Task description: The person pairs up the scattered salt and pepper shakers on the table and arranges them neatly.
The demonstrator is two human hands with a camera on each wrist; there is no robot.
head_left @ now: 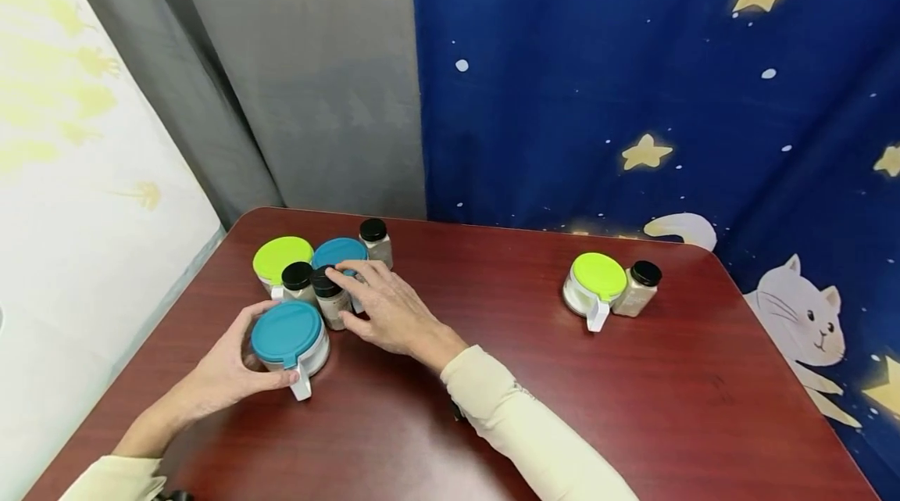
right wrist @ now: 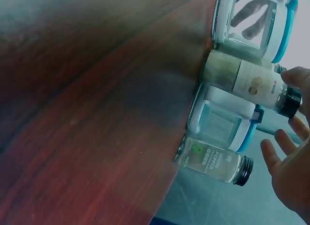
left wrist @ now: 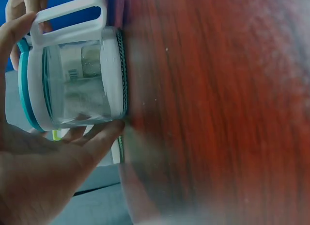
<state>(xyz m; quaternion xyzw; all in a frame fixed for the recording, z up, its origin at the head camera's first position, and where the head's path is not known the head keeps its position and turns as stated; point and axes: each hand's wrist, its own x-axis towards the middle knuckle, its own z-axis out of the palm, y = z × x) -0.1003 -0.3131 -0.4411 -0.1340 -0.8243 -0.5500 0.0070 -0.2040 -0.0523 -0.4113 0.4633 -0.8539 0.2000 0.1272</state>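
Observation:
My left hand (head_left: 228, 364) holds a glass seasoning jar (head_left: 287, 335) with a blue lid and white handle, its thumb at the handle. In the left wrist view the jar's (left wrist: 80, 84) base is close to the tabletop. My right hand (head_left: 394, 309) has thumb and index finger at the black cap of a spice bottle (head_left: 333, 304); its other fingers spread loosely. The same spice bottle (right wrist: 244, 79) stands between two blue-lidded jars in the right wrist view. Behind my hands are a green-lidded jar (head_left: 281, 257), another blue-lidded jar (head_left: 341, 251) and a second black-capped bottle (head_left: 298, 279).
A third black-capped bottle (head_left: 376, 241) stands at the back of the left cluster. On the right side of the brown table (head_left: 492, 376), a green-lidded jar (head_left: 598, 282) stands beside a black-capped bottle (head_left: 637, 288). Grey and blue curtains (head_left: 534, 94) hang behind the table's far edge.

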